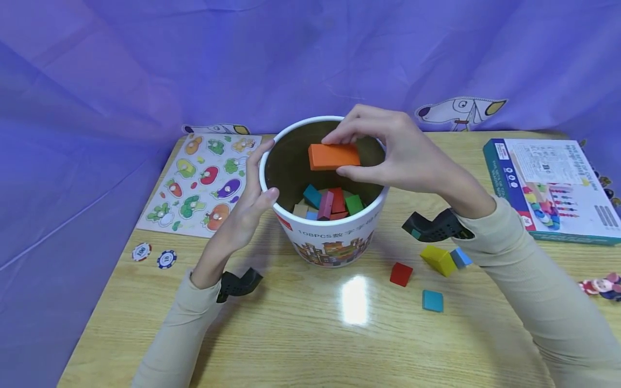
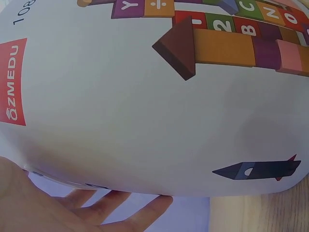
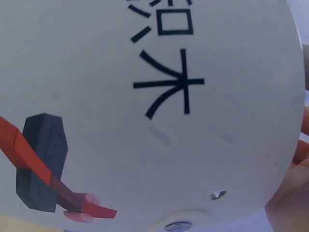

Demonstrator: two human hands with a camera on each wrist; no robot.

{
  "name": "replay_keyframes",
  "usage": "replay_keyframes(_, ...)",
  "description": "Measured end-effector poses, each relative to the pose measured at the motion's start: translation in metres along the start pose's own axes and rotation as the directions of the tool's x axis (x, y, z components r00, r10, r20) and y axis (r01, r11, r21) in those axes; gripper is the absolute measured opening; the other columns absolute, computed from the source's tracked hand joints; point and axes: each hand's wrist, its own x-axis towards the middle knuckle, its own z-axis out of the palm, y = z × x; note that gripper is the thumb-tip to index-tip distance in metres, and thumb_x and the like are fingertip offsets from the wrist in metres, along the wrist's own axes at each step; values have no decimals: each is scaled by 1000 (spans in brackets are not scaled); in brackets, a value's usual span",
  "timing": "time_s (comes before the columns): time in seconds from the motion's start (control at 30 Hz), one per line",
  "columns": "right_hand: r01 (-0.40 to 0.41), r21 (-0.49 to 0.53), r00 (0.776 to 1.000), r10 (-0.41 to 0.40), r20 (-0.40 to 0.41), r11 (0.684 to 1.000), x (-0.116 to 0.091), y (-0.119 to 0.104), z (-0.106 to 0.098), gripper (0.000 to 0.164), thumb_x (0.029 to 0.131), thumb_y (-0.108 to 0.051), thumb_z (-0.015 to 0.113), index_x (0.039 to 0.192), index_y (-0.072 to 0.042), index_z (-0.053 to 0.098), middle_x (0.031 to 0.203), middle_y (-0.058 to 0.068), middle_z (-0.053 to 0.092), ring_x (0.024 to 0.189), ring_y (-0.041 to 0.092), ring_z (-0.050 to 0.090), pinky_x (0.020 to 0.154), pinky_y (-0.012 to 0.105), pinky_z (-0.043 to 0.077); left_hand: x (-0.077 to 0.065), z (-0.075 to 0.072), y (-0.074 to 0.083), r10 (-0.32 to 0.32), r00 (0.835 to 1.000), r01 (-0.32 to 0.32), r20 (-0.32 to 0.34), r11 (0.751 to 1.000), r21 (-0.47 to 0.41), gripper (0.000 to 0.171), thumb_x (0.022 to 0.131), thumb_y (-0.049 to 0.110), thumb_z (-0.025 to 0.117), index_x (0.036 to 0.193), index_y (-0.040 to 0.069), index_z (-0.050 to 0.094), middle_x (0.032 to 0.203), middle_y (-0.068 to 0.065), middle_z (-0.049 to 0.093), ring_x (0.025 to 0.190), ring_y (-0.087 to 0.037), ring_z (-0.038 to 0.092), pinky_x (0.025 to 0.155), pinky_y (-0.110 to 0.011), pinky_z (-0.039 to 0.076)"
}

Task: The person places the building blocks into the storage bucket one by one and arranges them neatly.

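A white printed bucket (image 1: 335,229) stands upright on the table with several coloured wooden blocks (image 1: 325,205) at its bottom. My right hand (image 1: 388,145) is over the bucket's mouth and pinches an orange rectangular block (image 1: 335,157) between thumb and fingers, within the rim. My left hand (image 1: 247,207) lies along the bucket's left side, fingers and thumb up at the rim. In the left wrist view, fingers (image 2: 145,212) stretch along the bucket's wall. The right wrist view is mostly filled by the bucket's printed side (image 3: 231,121); the orange block is hidden there.
Right of the bucket lie a red block (image 1: 401,274), a yellow block (image 1: 439,261), a blue block (image 1: 461,258) and a teal block (image 1: 433,300). A vegetable puzzle board (image 1: 201,178) and two poker chips (image 1: 142,251) lie left. A flat box (image 1: 558,188) and small figure (image 1: 604,285) are at right.
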Motion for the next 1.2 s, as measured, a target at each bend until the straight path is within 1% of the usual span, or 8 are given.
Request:
replay_keyframes(0.33, 7, 2, 1000, -7, -5, 1000, -12, -3, -13, 39, 76, 4, 79, 111, -10, 72, 105, -3, 67, 99, 8, 60, 89, 20, 47, 0, 0, -2, 30, 1000, -30, -3, 999, 25, 95, 83, 71, 54, 153, 25, 8, 157, 7, 14, 143, -17, 18, 113, -62, 23)
replay_keyframes(0.47, 53, 161, 995, -38, -93, 986, -35, -6, -23, 39, 71, 17, 75, 107, 3, 70, 105, 9, 67, 98, 16, 58, 93, 21, 47, 0, 0, -2, 36, 999, -36, 2, 999, 31, 95, 83, 71, 53, 153, 25, 8, 157, 6, 14, 143, -18, 18, 113, -62, 22)
replay_keyframes(0.57, 94, 343, 984, -35, -175, 935, -57, -8, -31, 34, 69, 25, 70, 101, 17, 65, 103, 16, 66, 98, 24, 57, 94, 25, 49, 1, 0, -2, 41, 999, -41, 2, 999, 33, 95, 84, 71, 53, 153, 25, 8, 157, 6, 15, 143, -19, 18, 112, -62, 23)
replay_keyframes(0.63, 101, 411, 980, -19, -200, 906, -74, -8, -36, 31, 70, 24, 70, 99, 23, 62, 103, 18, 66, 98, 25, 57, 93, 26, 49, 1, -1, -2, 42, 999, -42, -2, 999, 33, 95, 84, 71, 53, 153, 25, 8, 157, 6, 15, 143, -18, 19, 112, -62, 23)
replay_keyframes(0.7, 82, 421, 981, 2, -193, 903, -93, -3, -40, 30, 71, 22, 71, 99, 24, 61, 103, 19, 66, 99, 25, 58, 95, 25, 49, 1, -1, -3, 40, 999, -40, -3, 999, 28, 95, 83, 71, 54, 153, 25, 8, 157, 6, 15, 143, -18, 19, 113, -61, 23)
replay_keyframes(0.87, -90, 89, 994, 95, -47, 992, -146, 23, -41, 44, 67, 16, 79, 108, 3, 70, 106, 6, 68, 101, 12, 60, 90, 14, 46, 2, -1, -3, 40, 999, -39, -5, 999, 26, 95, 83, 71, 54, 153, 26, 8, 157, 6, 16, 143, -17, 19, 113, -61, 22)
replay_keyframes(0.97, -200, -142, 978, 207, 39, 969, -177, 38, -35, 57, 63, 11, 83, 112, -15, 70, 106, -7, 66, 99, 1, 59, 83, 7, 43, 3, -1, -2, 42, 999, -42, -3, 999, 26, 95, 83, 71, 54, 153, 25, 8, 157, 6, 16, 143, -17, 19, 113, -61, 22)
replay_keyframes(1.2, -362, -183, 908, 390, 152, 914, -217, 57, -15, 46, 71, -8, 86, 112, -18, 69, 105, -8, 67, 92, 0, 60, 83, 7, 45, 1, 0, -1, 18, 1000, -18, -7, 1000, 9, 97, 82, 73, 55, 153, 26, 7, 157, 7, 15, 143, -18, 19, 112, -63, 24)
